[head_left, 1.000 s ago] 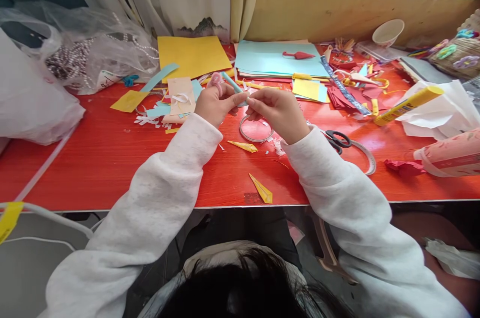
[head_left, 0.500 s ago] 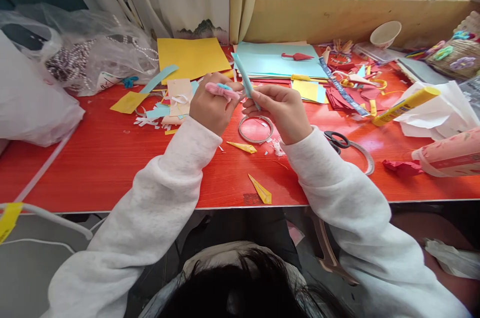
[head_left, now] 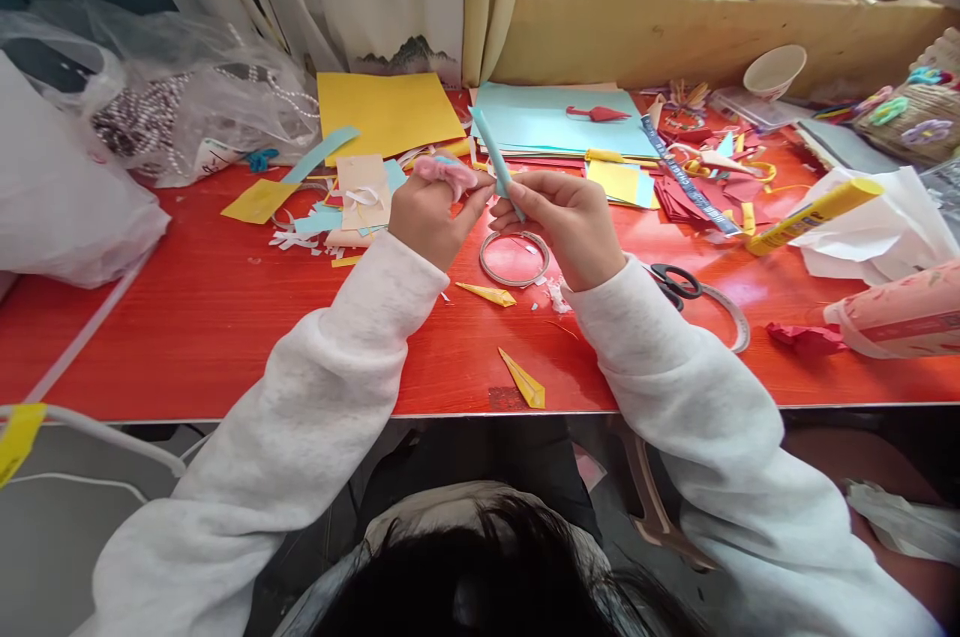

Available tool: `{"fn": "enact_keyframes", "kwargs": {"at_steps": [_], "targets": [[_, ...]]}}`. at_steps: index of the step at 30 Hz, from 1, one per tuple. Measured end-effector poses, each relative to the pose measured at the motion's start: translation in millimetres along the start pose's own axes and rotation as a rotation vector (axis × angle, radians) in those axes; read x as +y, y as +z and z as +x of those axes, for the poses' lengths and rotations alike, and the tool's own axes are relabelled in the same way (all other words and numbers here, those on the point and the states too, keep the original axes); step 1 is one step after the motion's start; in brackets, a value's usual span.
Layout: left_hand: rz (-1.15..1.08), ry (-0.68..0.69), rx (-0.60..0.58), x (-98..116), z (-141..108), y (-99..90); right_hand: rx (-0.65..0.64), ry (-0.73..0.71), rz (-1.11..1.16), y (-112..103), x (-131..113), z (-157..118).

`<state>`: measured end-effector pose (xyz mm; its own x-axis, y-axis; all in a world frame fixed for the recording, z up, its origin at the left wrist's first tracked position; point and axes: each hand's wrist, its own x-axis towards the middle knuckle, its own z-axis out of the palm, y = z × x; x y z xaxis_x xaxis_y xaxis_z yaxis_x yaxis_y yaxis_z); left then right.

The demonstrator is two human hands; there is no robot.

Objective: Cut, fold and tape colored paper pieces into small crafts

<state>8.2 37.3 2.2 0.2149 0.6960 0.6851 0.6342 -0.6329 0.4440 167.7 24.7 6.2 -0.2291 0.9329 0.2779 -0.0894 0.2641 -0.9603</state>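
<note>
Above the table, my right hand (head_left: 576, 225) pinches the lower part of a light-blue folded paper strip (head_left: 491, 147) between thumb and fingers. The strip slants up and to the left. From the other side my left hand (head_left: 429, 222) is closed, its thumb and fingertip meeting at the strip's edge. Across the left fingers sits a fuzzy pink piece (head_left: 448, 174) with some light blue, seemingly worn like a ring. Below the hands lie a wire ring (head_left: 514, 260) and two folded yellow paper pieces, one nearer (head_left: 523, 379) and one farther (head_left: 487, 294).
Black-handled scissors (head_left: 676, 285) and a tape roll (head_left: 731, 317) lie by my right sleeve. A yellow glue stick (head_left: 817, 215) and pink bottle (head_left: 907, 312) are at right. Yellow (head_left: 390, 112) and blue sheets (head_left: 540, 122) lie behind, plastic bags (head_left: 67, 177) at left.
The pink piece has tilted as my left hand turned slightly. The blue strip has shifted a little, still between both hands.
</note>
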Motion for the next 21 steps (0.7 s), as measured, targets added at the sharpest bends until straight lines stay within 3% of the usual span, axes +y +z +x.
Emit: {"fn": "enact_keyframes", "kwargs": {"at_steps": [7, 21], "targets": [[-0.122, -0.096, -0.018, 11.1, 1.6, -5.0, -0.008, 0.014, -0.08, -0.8, -3.6, -0.7], [-0.198, -0.163, -0.06, 6.3, 3.0, -4.1, -0.01, -0.016, -0.095, -2.8, -7.3, -1.3]]}}
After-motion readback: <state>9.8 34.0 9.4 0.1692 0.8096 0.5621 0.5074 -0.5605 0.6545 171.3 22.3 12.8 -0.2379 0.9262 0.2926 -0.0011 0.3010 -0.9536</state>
